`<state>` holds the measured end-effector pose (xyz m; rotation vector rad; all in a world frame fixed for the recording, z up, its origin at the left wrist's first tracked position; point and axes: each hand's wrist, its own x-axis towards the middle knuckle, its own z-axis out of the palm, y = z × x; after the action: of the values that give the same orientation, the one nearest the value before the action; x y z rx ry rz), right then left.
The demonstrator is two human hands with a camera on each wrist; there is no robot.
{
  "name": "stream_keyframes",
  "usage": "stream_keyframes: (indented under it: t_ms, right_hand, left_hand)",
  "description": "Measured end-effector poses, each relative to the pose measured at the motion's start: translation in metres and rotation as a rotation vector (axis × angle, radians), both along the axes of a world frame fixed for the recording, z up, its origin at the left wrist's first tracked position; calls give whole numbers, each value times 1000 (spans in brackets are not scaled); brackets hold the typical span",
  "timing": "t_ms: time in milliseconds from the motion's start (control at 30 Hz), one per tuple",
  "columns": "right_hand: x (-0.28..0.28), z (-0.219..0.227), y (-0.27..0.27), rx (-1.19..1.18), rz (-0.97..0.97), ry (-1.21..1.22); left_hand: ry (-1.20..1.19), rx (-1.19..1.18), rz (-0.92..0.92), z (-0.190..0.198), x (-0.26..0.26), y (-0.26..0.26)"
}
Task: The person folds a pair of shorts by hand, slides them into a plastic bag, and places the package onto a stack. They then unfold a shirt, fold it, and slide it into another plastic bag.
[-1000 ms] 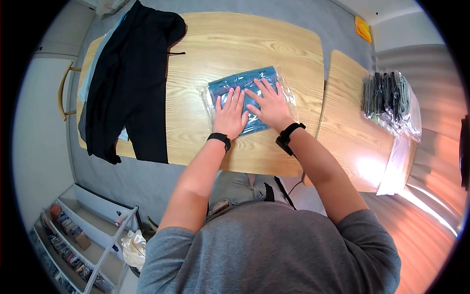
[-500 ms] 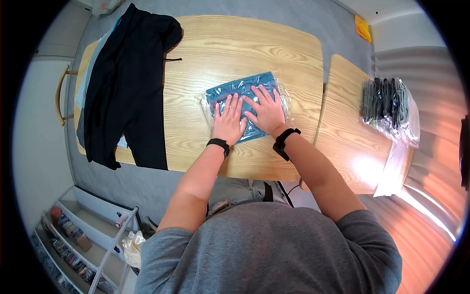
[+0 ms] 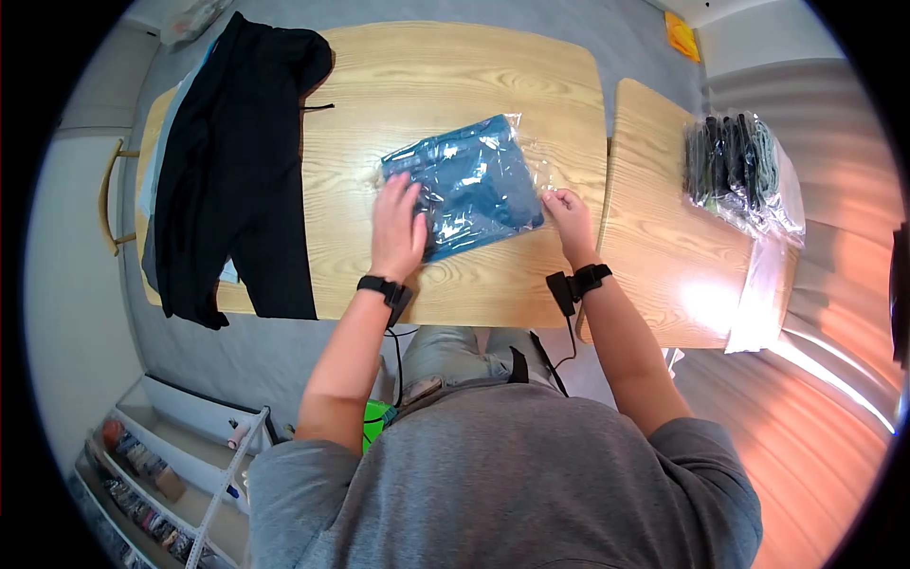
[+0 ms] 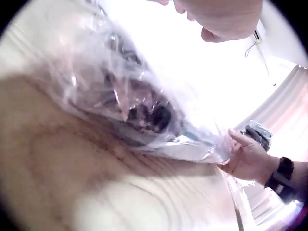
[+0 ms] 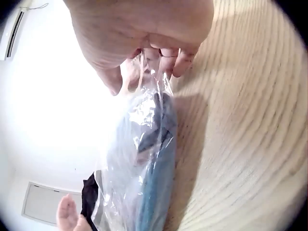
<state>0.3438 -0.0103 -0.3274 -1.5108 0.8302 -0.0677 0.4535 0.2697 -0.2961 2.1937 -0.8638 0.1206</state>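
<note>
A folded blue garment in a clear plastic bag (image 3: pixel 474 185) lies tilted on the wooden table. The right hand (image 3: pixel 571 220) pinches the bag's loose plastic at its right edge; in the right wrist view, fingers of the right hand (image 5: pixel 144 43) curl around the clear film. Over the bag's left edge is the left hand (image 3: pixel 398 228), fingers extended; whether it touches the plastic is unclear. The left wrist view shows the bag (image 4: pixel 139 110) close up, with the right hand (image 4: pixel 248 159) at its far end and part of the left hand (image 4: pixel 226 17) above.
Black trousers (image 3: pixel 237 180) lie across the table's left side over lighter cloth. A side table (image 3: pixel 664 237) on the right bears a stack of bagged dark garments (image 3: pixel 735 166). A wooden chair (image 3: pixel 111 199) stands at the left, and shelving (image 3: pixel 180 465) at the lower left.
Both hands were flat on the middle of the bag and have moved apart, left hand to its left edge, right hand to its right edge, where it has taken hold of the plastic.
</note>
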Motion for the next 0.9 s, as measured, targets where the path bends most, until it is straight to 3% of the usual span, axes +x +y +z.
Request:
stream_keyframes:
  t_ms: [67, 100, 167, 200, 267, 333, 400, 433, 500, 667, 733, 767, 833, 867, 900]
  right_hand:
    - [2, -4, 2, -11, -23, -48]
    - [4, -4, 4, -31, -48, -96]
    - [7, -3, 7, -50, -53, -84]
    - [6, -3, 8, -78, -60, -65]
    - [6, -5, 12, -95, -91, -84]
    - [-2, -4, 13, -120, -125, -96]
    - [-11, 2, 13, -236, -184, -49]
    - [-20, 4, 12, -238, -187, -50]
    - [-45, 2, 6, -382, -113, 81]
    - [-78, -4, 19, -386, -160, 185]
    - [-80, -16, 18, -423, -61, 366]
    - [-80, -13, 22, -419, -63, 365]
    - [-80, -9, 37, -799, -270, 42]
    - [-80, -1, 46, -798, -272, 38]
    - [-79, 12, 58, -883, -120, -78]
  left_hand:
    - [-60, 28, 309, -1, -23, 21]
    - [-67, 36, 310, -7, -32, 30]
    - [472, -247, 533, -25, -48, 43]
    - [466, -241, 532, -31, -53, 46]
    - [957, -489, 391, -42, -61, 46]
    - [849, -514, 414, -51, -65, 38]
    - [1023, -501, 395, -40, -64, 36]
    - [992, -466, 374, -34, -67, 33]
    - [994, -454, 376, -39, -71, 32]
    - [991, -296, 424, -62, -79, 36]
    - [963, -247, 479, -64, -82, 34]
    - [961, -243, 479, -67, -82, 36]
    - [977, -228, 478, -72, -80, 37]
    - [973, -229, 477, -71, -79, 36]
    - [975, -236, 490, -68, -80, 35]
